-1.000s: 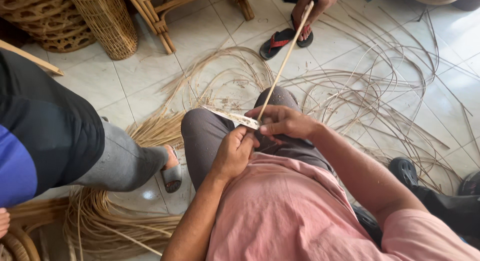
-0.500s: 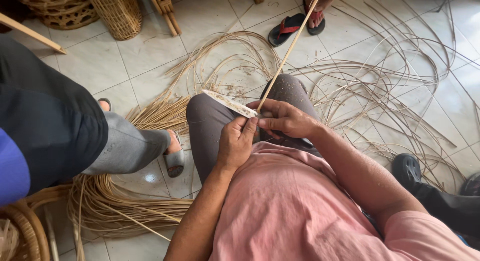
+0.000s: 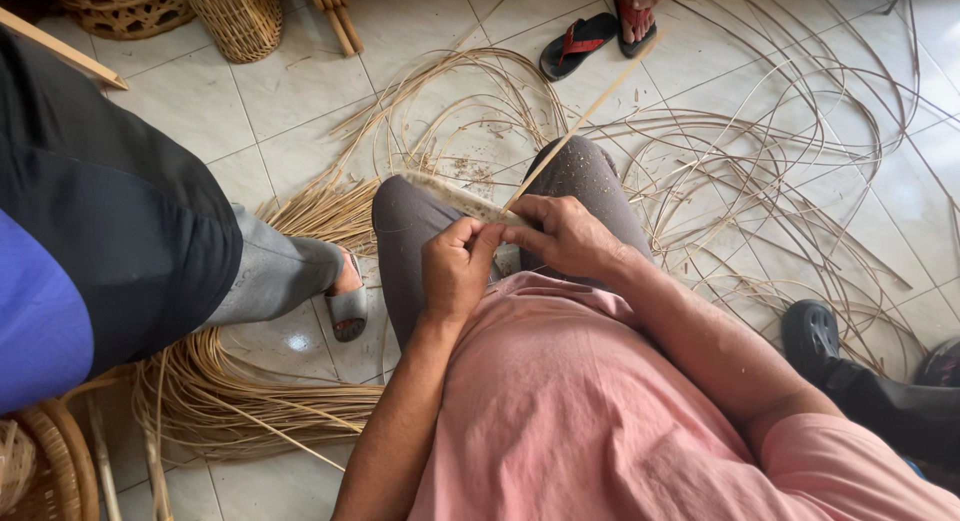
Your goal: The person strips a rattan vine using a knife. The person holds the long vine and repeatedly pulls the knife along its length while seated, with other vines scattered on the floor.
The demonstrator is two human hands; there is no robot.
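Observation:
I sit with my knees up in grey trousers, wearing a pink shirt. My left hand (image 3: 455,269) grips a knife whose pale blade (image 3: 450,195) points left over my left knee. My right hand (image 3: 568,238) pinches a long thin rattan strip (image 3: 580,121) that runs up and to the right from the blade. Both hands meet at the spot where the strip crosses the blade. Sawdust-like shavings speckle my right knee (image 3: 585,166).
Loose rattan strands (image 3: 760,171) loop over the tiled floor ahead and right. A bundle of strips (image 3: 230,401) lies at lower left. Another person's leg and sandal (image 3: 348,306) are at left; woven baskets (image 3: 235,16) stand at the top, a red flip-flop (image 3: 578,43) beyond.
The view has tilted down and my hands sit lower in the picture. The strip's free end has swung to the right; both hands keep their hold at the blade.

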